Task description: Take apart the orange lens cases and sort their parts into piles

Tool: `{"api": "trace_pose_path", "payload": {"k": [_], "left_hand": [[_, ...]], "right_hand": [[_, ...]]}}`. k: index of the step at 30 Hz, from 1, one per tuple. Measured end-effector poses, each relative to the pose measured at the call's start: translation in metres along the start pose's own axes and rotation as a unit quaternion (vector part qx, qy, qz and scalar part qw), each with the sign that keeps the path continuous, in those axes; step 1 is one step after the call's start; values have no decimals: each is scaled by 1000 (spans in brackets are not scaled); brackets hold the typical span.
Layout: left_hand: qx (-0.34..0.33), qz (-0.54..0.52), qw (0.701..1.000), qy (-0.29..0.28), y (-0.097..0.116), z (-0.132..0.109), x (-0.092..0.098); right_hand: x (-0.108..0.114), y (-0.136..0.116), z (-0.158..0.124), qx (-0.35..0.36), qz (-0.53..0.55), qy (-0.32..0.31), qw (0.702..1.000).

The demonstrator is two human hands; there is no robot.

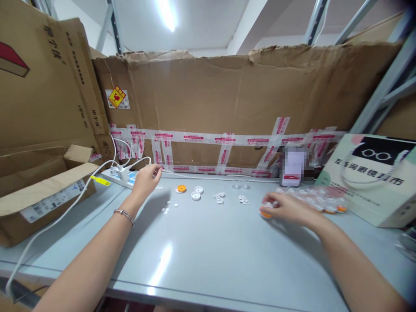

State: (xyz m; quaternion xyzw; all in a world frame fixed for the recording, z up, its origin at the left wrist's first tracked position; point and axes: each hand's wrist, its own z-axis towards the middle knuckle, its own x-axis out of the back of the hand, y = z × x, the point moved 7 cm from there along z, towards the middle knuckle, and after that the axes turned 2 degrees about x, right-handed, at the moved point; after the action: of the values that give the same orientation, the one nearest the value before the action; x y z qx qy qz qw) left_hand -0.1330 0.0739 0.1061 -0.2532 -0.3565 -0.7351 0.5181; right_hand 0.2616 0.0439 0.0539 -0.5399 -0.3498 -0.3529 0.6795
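**A:** Where are the two hands working, taking the middle of the pale grey-blue table (201,242) as the clock's centre?

**B:** At 2 o'clock, the right hand (279,206) bends over the surface, its grip closed around a small round orange-and-white piece (265,214). Between 10 and 11, the left hand (147,177), a silver-coloured bangle (124,216) at its wrist, curls its fingers beside a white power strip (130,178).

**A:** Is that left grip holding anything?

**B:** Cannot tell; the fingertips are too small and blurred. Tiny white discs (176,205) lie nearby at 10 o'clock.

**A:** And between the hands?

**B:** An orange disc with a white rim (181,189) at 11, just beside two round white cups (196,196). White pieces with holes (219,199) lie in a cluster between 12 and 1, with a similar cluster (243,200) between 1 and 2. Clear rounded pieces (240,186) sit behind, at 1 o'clock.

**A:** Beyond the right hand?

**B:** Clear pieces with orange parts (316,200), grouped at 2 o'clock, near a pale green carrier bag printed with spectacles (367,177).
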Motion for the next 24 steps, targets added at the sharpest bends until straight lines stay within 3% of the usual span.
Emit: {"api": "trace_pose_path", "payload": {"k": [2,4,7,10,12,17,21,24], "left_hand": [[-40,-36,999,3,25,-7,3],[-107,-111,988,-29,56,-19,-1],[-202,-186,946,-173,103,-46,-23],[-252,-198,900,-295,131,-75,-45],[-247,-209,892,-315,138,-83,-56],[-172,-233,915,-281,136,-82,-72],[-134,-235,925,-266,137,-82,-76],[-125,-267,917,-270,139,-83,-75]], "right_hand": [[-27,-35,-5,54,59,-77,994],[-46,-66,-10,99,120,-100,983],[-72,-92,-15,114,208,-109,965],[-87,-97,-14,106,254,-98,956],[-91,-95,-12,98,275,-81,953],[-96,-97,-9,97,315,-84,940],[-97,-103,-12,100,312,-85,941],[-94,-104,-14,94,289,-63,951]]}}
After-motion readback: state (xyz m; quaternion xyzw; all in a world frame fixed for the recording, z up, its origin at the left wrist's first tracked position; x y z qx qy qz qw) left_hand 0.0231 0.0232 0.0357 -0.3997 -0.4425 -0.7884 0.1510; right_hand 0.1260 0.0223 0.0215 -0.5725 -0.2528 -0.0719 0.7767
